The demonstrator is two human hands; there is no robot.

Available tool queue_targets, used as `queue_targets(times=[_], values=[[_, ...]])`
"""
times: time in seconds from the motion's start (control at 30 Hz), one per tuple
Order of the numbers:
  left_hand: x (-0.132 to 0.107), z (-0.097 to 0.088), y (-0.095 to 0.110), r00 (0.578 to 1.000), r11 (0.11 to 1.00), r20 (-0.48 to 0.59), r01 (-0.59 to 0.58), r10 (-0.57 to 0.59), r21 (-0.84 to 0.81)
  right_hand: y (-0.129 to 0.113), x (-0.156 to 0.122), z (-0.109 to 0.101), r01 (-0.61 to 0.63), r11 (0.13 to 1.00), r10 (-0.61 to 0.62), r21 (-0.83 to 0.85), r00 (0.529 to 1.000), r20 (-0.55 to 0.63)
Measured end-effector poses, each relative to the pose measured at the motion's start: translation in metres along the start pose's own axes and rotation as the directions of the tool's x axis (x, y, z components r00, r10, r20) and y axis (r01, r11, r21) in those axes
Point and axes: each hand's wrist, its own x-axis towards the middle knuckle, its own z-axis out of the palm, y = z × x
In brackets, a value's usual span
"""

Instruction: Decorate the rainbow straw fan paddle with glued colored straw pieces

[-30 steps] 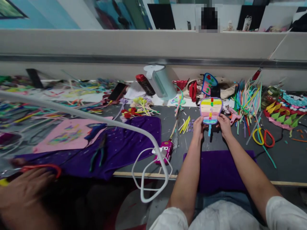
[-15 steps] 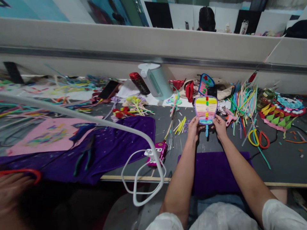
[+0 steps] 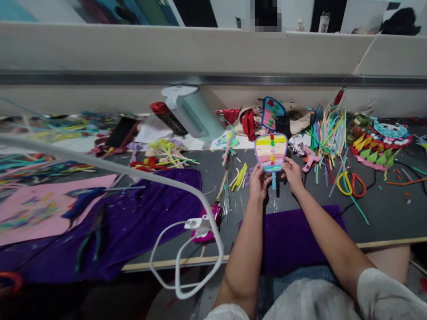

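A small striped fan of pipe cleaners is held up above the table. It has a purple rim, yellow, cream, pink and blue bands, a column of small coloured pieces down the middle and a short blue handle. My left hand grips its lower left corner. The lower right edge is pinched by my right hand. Below my forearms a folded purple cloth lies at the table edge. Left of my left hand are cut yellow strips and small purple pieces.
Right of my hands are a pink glue gun, a bundle of pipe cleaners and scissors. A kettle stands at the back. On the left, pliers lie on purple cloth; a white cable crosses in front.
The view has turned slightly right, so the tabletop things appear further left. Both hands keep hold of the fan. Another person's hand at lower left has mostly left the view.
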Motion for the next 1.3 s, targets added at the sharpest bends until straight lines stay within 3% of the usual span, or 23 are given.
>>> queue_targets(times=[0.3,0.63,1.0,1.13,1.3], values=[[0.008,-0.001,-0.007,1.000,0.998,0.016,-0.004,0.003,0.056,0.003,0.005,-0.006,-0.021,0.999,0.022,0.050,1.000,-0.017],[0.008,0.005,-0.008,0.989,0.987,0.097,-0.122,0.112,0.107,0.004,0.006,-0.014,0.006,0.999,-0.008,0.044,1.000,0.030],[0.022,0.002,-0.008,0.970,0.963,0.152,-0.213,0.188,0.164,0.014,0.013,-0.011,-0.045,0.999,0.044,0.016,0.997,0.068],[0.025,0.001,-0.008,0.964,0.953,0.127,-0.252,0.233,0.166,0.015,0.010,-0.009,-0.049,0.999,0.049,-0.001,0.996,0.076],[0.030,-0.005,-0.006,0.953,0.944,0.017,-0.302,0.302,0.135,0.018,0.006,-0.006,-0.054,0.998,0.056,-0.016,0.990,0.126]])
